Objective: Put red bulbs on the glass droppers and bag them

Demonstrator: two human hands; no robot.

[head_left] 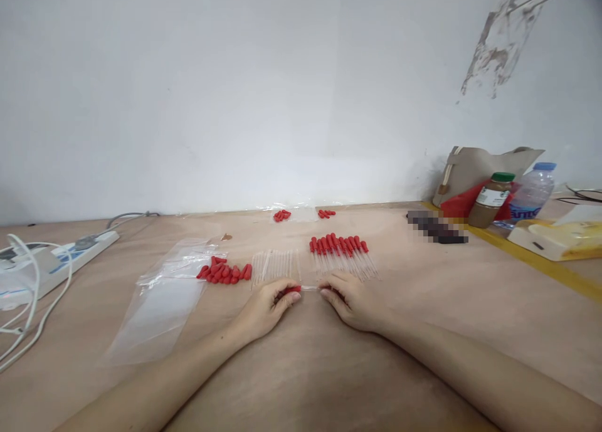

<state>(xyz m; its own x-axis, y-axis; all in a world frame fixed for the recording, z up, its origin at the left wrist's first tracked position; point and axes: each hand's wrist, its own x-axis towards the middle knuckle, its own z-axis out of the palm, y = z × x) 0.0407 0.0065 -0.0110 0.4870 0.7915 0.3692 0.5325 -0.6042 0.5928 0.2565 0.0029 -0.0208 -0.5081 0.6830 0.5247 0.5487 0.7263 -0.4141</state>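
Note:
My left hand (273,303) is closed round a red rubber dropper bulb (293,289), whose open end points right. Between my hands runs a thin glass dropper tube (309,288), its left end at the mouth of the bulb. My right hand (348,299) pinches the other part of that tube, which its fingers hide. Just beyond my left hand lies a row of bare glass tubes (276,265). Loose red bulbs (226,273) are heaped to its left. Past my right hand, several droppers with red bulbs fitted (339,247) lie side by side.
Clear plastic bags (160,306) lie at left, near a white power strip (79,256) with cables. More red bulbs (282,215) rest by the wall. At right stand a green-capped bottle (491,201), a water bottle (533,190), a beige bag (470,168) and a yellow-white packet (559,239).

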